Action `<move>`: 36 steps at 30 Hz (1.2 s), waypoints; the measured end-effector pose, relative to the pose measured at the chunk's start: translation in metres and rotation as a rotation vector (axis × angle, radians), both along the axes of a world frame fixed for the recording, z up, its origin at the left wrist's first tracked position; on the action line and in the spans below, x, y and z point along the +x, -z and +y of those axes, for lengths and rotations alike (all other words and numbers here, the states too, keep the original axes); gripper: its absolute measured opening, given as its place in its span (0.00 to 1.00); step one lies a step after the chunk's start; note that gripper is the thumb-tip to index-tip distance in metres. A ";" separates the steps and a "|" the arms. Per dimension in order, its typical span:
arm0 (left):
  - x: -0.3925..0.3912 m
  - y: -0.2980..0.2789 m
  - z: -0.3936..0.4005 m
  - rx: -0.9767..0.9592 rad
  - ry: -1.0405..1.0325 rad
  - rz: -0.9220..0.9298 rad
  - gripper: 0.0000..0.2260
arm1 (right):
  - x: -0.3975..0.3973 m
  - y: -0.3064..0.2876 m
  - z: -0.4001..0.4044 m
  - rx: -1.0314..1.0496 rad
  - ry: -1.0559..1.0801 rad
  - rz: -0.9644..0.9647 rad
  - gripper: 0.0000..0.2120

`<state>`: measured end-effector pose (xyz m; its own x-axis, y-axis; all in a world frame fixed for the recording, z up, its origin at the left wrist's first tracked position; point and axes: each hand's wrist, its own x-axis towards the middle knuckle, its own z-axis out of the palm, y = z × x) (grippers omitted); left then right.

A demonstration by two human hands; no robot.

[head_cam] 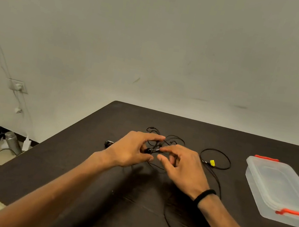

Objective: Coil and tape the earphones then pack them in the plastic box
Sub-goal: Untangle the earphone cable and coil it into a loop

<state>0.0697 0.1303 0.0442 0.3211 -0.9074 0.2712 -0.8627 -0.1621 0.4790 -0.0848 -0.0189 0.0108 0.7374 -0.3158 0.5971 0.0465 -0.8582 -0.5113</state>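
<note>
Black earphones (175, 139) lie in a loose tangle on the dark table (94, 173), part of the cable trailing toward the near edge. My left hand (131, 151) pinches an earbud between thumb and fingers. My right hand (182, 166), with a black band on its wrist, pinches the cable just right of that earbud. A second black cable, coiled into a ring with a yellow tape tag (212, 162), rests to the right of my hands. The clear plastic box (278, 191) with red clips stands at the right, its lid on.
A small dark object (108, 143) lies on the table left of my left hand. Beyond the table's left edge, on the floor, stand a metal bottle (12, 142), a white charger and a cable. A pale wall rises behind the table.
</note>
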 end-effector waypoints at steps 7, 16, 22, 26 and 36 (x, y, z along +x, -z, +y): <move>0.060 -0.039 0.003 0.231 -0.105 -0.541 0.33 | -0.007 0.009 -0.025 -0.033 0.260 0.131 0.13; 0.110 -0.071 -0.013 0.513 -0.141 -1.001 0.49 | -0.009 0.010 -0.027 0.046 0.310 0.290 0.22; 0.093 -0.053 -0.017 0.592 -0.287 -0.357 0.45 | -0.006 0.012 -0.036 0.199 0.391 0.083 0.09; 0.027 -0.043 -0.034 0.106 -0.221 -0.293 0.29 | -0.007 0.009 -0.045 0.289 0.245 -0.018 0.08; -0.045 0.030 -0.072 -0.305 -0.117 0.398 0.17 | -0.005 0.010 -0.055 0.435 0.176 -0.246 0.08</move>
